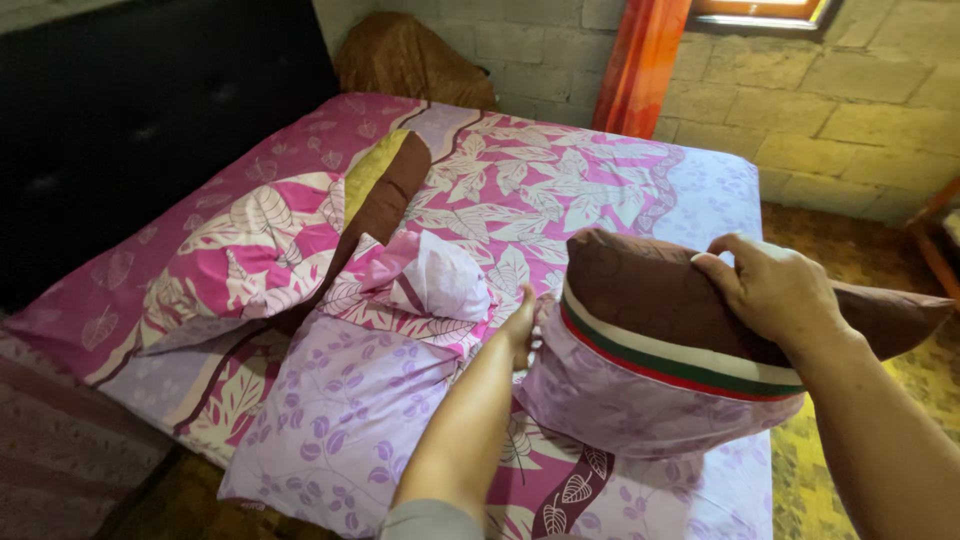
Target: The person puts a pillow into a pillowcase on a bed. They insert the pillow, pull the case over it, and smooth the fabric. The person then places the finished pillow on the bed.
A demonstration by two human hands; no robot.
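R hand (775, 290) fingers clamped on brown pillow (690, 320), half inside lilac pillowcase (640, 405). L hand (522, 325) pinches case edge, over bed (560, 190).

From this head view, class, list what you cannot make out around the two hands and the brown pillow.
- Left hand: its fingers, hidden behind the lilac pillowcase it reaches beside.
- Brown pillow: lower part covered by the pillowcase; its underside faces away.
- Right hand: fingertips curl over the pillow's top, so the grip is partly hidden.
- Second pillow: mostly buried under the floral bedding.
- Window: cut off by the top edge.
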